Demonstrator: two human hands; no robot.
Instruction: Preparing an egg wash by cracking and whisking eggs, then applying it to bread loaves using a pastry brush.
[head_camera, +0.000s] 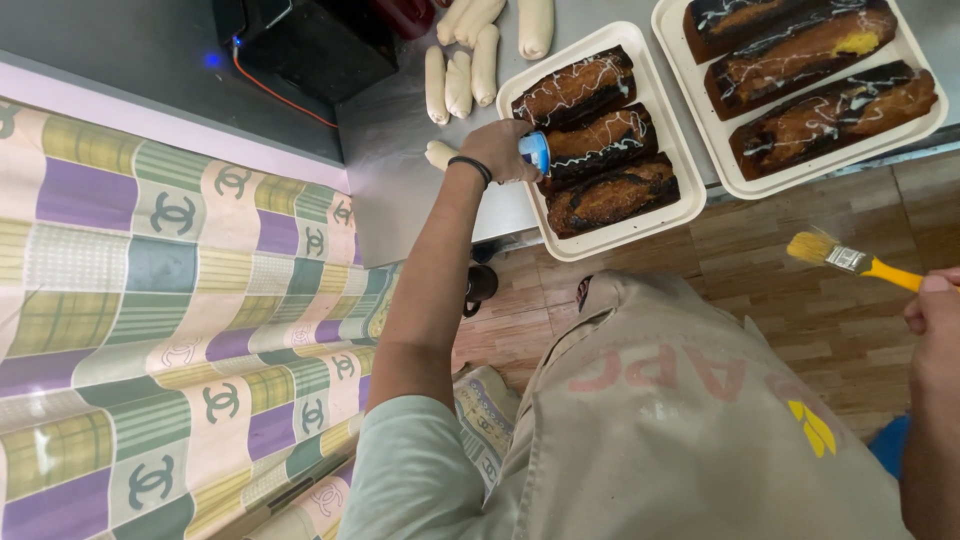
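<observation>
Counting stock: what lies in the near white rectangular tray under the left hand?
Near white rectangular tray: three dark loaves with white drizzle. Left hand, holding a blue-capped bottle, covers its left rim.

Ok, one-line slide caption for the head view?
Left hand holds blue-capped squeeze bottle over dark drizzled loaf cakes; right hand holds yellow-handled pastry brush.

Right hand cut off by frame edge.

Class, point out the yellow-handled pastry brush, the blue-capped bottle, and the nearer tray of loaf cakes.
pastry brush (850, 259), head view, metal ferrule.
blue-capped bottle (535, 152), head view, blue cap.
nearer tray (610, 244), head view, bare front rim.
</observation>
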